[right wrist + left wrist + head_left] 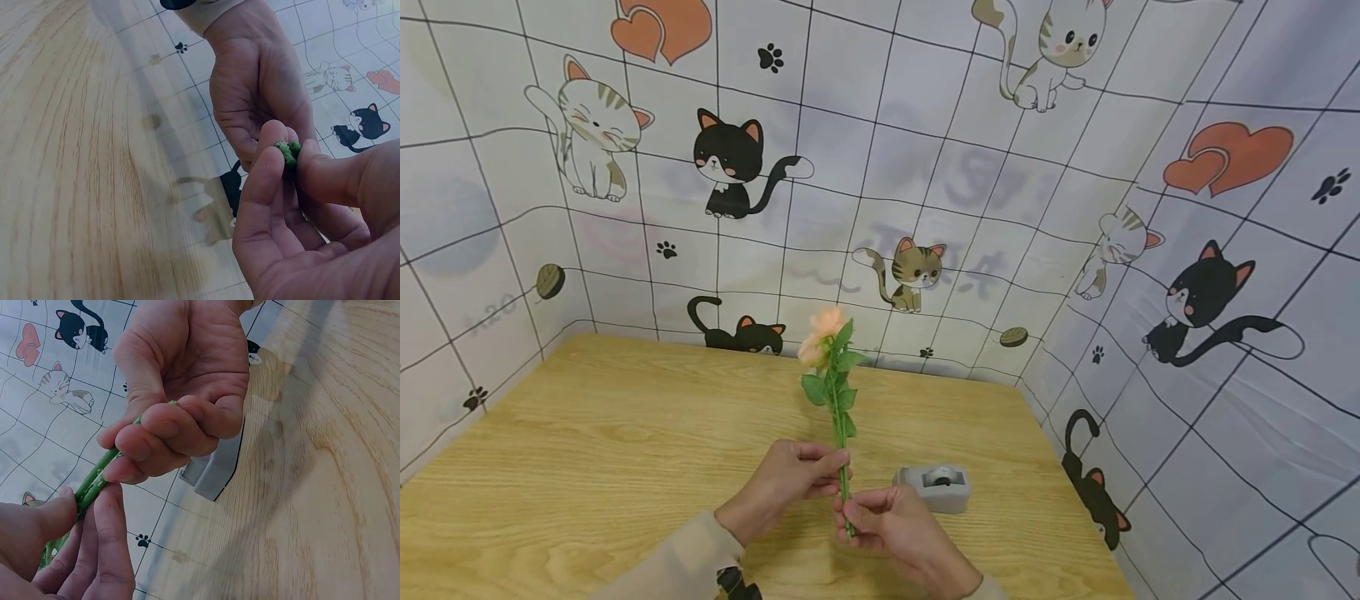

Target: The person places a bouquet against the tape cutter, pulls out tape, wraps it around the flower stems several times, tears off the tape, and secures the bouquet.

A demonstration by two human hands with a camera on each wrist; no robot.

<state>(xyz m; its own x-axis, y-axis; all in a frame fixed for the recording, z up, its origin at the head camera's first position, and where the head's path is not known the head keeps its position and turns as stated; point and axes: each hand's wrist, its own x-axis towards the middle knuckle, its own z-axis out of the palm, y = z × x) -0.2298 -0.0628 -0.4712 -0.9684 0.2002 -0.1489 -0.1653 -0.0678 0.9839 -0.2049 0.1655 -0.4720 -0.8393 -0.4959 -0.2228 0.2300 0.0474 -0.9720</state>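
A small bunch of peach flowers (826, 327) with green leaves stands upright above the table in the head view. My left hand (792, 477) pinches the green stems (94, 481) between thumb and fingers, below the leaves. Lower down, my right hand (898, 527) grips the same stems near their bottom ends. In the right wrist view, the cut stem ends (289, 155) show side by side between the right thumb and fingertips. A grey tape dispenser (943, 490) sits on the table just beyond the right hand, apart from it.
The wooden table (647, 425) has light grain. White cloth (865, 167) printed with cats, hearts and grid lines stands behind it and along both sides. A dark band (739, 583) is on the left wrist.
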